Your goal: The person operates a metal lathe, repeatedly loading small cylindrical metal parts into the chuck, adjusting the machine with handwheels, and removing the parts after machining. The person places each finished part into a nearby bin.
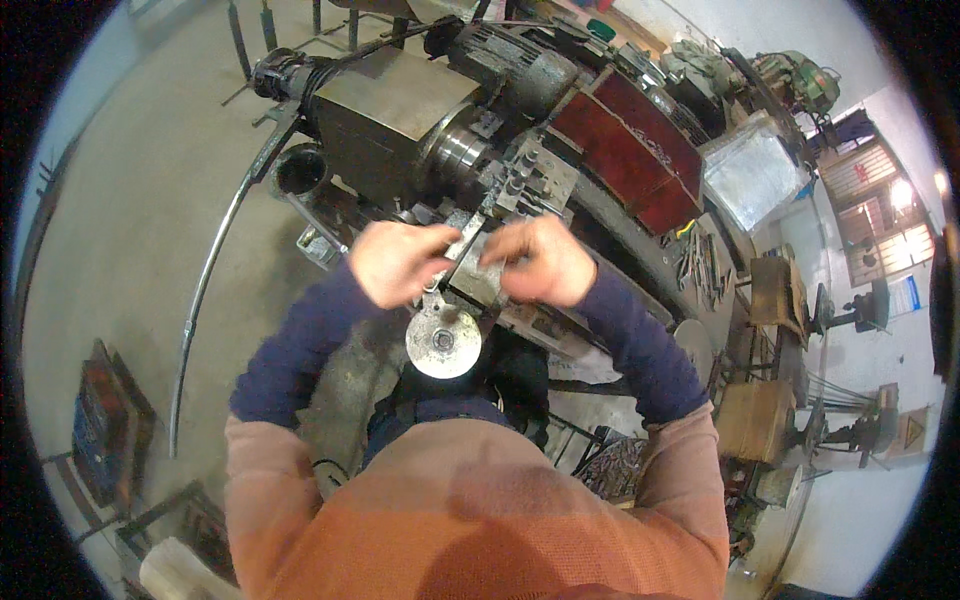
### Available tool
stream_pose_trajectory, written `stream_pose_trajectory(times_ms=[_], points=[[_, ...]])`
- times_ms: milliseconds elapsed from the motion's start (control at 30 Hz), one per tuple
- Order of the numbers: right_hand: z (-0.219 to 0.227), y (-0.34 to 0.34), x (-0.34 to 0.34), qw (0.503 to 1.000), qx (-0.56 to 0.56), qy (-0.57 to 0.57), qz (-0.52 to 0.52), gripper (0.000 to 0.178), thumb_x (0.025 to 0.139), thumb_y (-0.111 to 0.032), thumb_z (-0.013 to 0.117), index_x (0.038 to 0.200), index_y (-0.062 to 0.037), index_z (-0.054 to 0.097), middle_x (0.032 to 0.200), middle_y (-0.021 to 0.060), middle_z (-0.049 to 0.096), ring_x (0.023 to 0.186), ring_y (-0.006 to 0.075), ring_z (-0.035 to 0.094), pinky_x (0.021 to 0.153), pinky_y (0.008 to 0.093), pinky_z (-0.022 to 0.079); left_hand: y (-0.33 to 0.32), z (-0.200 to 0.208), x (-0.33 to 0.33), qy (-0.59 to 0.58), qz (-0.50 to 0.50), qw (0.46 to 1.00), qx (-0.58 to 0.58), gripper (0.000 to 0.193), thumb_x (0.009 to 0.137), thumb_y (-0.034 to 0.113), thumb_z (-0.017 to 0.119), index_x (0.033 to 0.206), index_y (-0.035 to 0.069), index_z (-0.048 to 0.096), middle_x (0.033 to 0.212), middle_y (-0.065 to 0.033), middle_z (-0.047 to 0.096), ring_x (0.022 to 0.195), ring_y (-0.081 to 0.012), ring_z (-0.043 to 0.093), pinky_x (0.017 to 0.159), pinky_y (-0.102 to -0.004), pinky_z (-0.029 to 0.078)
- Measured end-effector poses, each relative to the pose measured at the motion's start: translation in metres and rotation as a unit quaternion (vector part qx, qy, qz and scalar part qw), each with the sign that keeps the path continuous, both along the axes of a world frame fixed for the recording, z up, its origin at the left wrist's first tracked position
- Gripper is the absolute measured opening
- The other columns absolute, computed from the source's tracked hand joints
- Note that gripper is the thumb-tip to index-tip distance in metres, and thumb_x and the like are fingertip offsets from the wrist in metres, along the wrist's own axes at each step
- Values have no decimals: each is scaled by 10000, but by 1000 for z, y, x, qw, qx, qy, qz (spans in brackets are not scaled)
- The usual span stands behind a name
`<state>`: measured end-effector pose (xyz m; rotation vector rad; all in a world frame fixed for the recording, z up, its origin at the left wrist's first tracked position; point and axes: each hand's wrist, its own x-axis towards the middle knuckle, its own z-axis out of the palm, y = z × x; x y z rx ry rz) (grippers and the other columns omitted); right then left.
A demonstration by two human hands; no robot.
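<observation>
A metal lathe stands before me, its chuck (462, 152) beside the tool post (535, 175). Both my hands hover low over the slide (478, 278) on the near side of the tool post. My left hand (397, 262) is at the slide's left edge, fingers pointing right and apart from the thumb; nothing shows between them. Opposite it, my right hand (545, 262) has bent fingers, smeared by motion, and whether they hold anything is unclear. Below the hands, close to my body, is a round metal handwheel (443, 342).
The grey headstock (395, 95) rises at the far left, with a long metal bar (215, 245) curving down beside it. Dark red panels (640, 140) and a plastic-wrapped package (755, 172) lie farther right. Several loose metal tools (705, 265) rest near the bed.
</observation>
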<state>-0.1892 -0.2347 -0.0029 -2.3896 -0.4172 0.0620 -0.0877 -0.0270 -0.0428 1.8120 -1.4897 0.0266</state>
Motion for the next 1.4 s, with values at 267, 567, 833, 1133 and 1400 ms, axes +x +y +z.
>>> stream_pose_trajectory(times_ms=[267,567,833,1133,1400], points=[[-33,-33,104,891,-416,-78,-167,247,512,-226,610,721,-145,713,781,41,654,917,229,532,774,390,417,184,-10,74,-170,407,878,183,303,785,205,601,1065,103,546,764,-118,624,713,-321,596,610,-396,458],[-53,-48,130,916,-368,-19,-155,256,536,-214,615,759,-140,717,781,91,659,846,272,582,743,355,482,270,-76,55,24,505,821,263,392,754,319,635,1025,51,543,691,-178,593,689,-368,584,609,-442,445],[-42,-44,132,946,-278,43,-163,264,536,-229,634,766,-119,702,766,170,634,741,325,615,719,370,499,264,-95,90,-32,544,770,332,240,761,201,605,961,73,571,819,-182,616,795,-359,596,692,-450,483],[-39,-41,131,953,-265,-2,-146,258,526,-222,596,734,-115,704,703,150,626,700,318,608,664,387,495,333,-80,259,-16,636,624,454,264,762,131,576,1022,142,619,1049,-100,613,981,-263,582,810,-390,475],[-34,-34,114,932,-316,-2,-180,288,528,-223,624,789,-130,702,799,76,632,937,245,524,848,411,363,286,-111,264,-42,568,808,148,352,718,125,610,1067,78,595,1007,-128,616,923,-263,597,796,-374,462]])
